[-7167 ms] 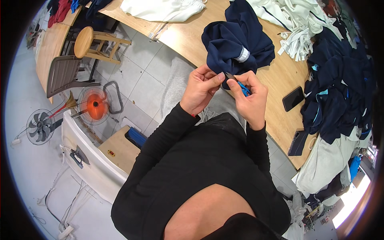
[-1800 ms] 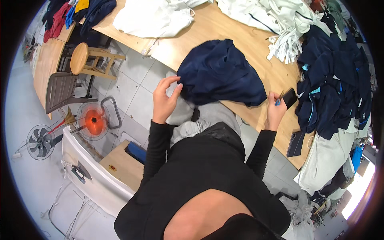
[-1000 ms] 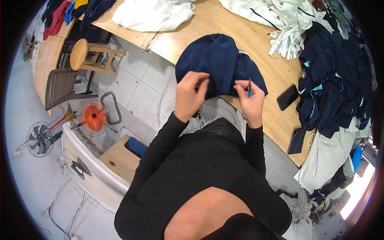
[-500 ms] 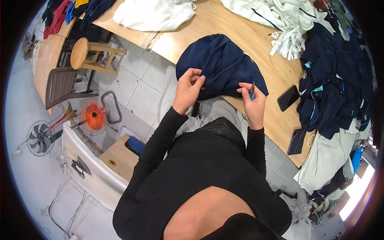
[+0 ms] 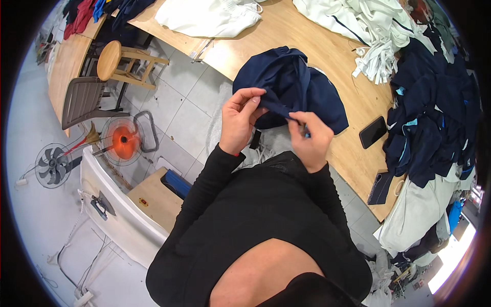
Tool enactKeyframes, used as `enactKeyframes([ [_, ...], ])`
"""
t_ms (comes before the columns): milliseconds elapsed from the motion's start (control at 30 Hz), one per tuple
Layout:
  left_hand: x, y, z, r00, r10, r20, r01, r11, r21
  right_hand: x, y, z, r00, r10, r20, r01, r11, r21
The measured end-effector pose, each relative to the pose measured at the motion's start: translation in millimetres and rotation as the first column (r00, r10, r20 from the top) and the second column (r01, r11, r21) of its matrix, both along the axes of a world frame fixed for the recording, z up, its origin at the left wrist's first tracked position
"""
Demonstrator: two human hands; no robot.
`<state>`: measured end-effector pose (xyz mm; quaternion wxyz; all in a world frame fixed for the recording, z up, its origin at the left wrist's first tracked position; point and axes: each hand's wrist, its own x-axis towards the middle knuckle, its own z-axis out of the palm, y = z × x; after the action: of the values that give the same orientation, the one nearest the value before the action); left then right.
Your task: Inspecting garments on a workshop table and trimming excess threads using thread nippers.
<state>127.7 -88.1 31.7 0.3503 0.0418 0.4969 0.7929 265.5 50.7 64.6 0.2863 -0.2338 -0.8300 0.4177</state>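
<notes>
A fold of the navy garment (image 5: 296, 92) at the table (image 5: 353, 102) edge is pinched taut between both hands — left hand (image 5: 240, 123), right hand (image 5: 309, 140) — seam inspection judged underway; a steady grip is needed next.

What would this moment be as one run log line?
left hand: pinching navy garment edge | right hand: pinching same edge | garment: bunched on wooden table | phone: on table

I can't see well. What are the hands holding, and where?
Both the left hand and right hand pinch a stretched edge of the navy garment.
</notes>
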Motion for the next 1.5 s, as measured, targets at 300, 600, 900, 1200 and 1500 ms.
enactKeyframes([
  [300,-3.8,9.3,20.9,0.986,0.028,0.163,-0.078,0.947,0.311,7.0,-12.1,-0.6,0.994,-0.078,-0.082,0.031,0.884,-0.467],
  [600,6.8,-3.1,11.3,0.999,0.017,0.049,-0.027,0.975,0.22,-23.1,4.6,-8.8,0.992,-0.041,-0.116,-0.001,0.938,-0.345],
  [900,-2.0,-33.5,-38.4,0.861,-0.034,-0.508,-0.221,0.874,-0.434,1.7,52.6,-24.8,0.976,-0.194,0.102,0.219,0.867,-0.447],
  [1200,-55.7,53.3,-74.6,0.876,-0.27,-0.4,0.006,0.835,-0.55,-26.0,42.2,-80.0,0.976,-0.21,0.051,0.203,0.808,-0.553],
  [1500,-77.0,-55.2,-58.7,0.791,-0.053,0.61,-0.223,0.903,0.368,78.4,86.6,-70.7,0.754,-0.421,-0.505,-0.533,0.058,-0.844],
])
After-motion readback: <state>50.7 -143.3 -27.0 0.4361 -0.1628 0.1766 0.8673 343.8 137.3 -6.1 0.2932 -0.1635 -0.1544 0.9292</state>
